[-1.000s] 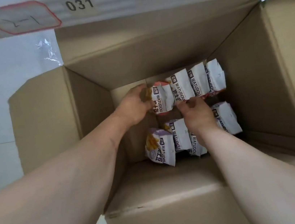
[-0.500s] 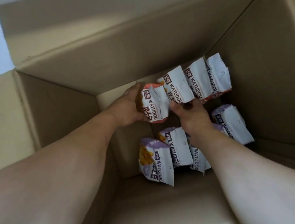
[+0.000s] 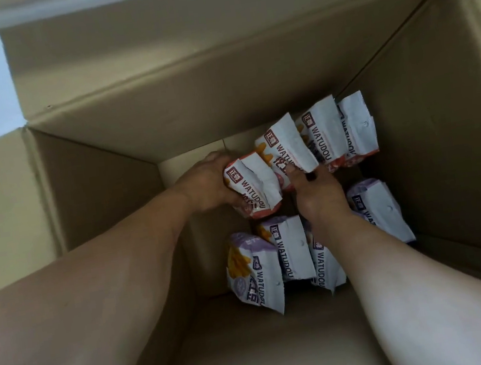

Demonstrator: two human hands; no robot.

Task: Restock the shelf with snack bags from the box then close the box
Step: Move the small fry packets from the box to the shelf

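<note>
- We look down into an open cardboard box (image 3: pixel 106 207), its flaps folded outward.
- Far row: orange-trimmed WATUDOU snack bags (image 3: pixel 324 136), standing on edge, packed side by side against the far wall.
- Near row: purple-trimmed WATUDOU snack bags (image 3: pixel 292 249), also on edge; the leftmost one (image 3: pixel 253 273) tilts away from its neighbours and shows a picture of fries.
- Our left hand (image 3: pixel 206 187): grip closed around the leftmost orange bag (image 3: pixel 252 190), fingers curled over its outer side.
- Our right hand (image 3: pixel 316 193): fingers pushed in beneath the orange row, touching the second bag; we cannot tell whether this grip closes on anything.
- Both forearms reach deep into the box.
</note>
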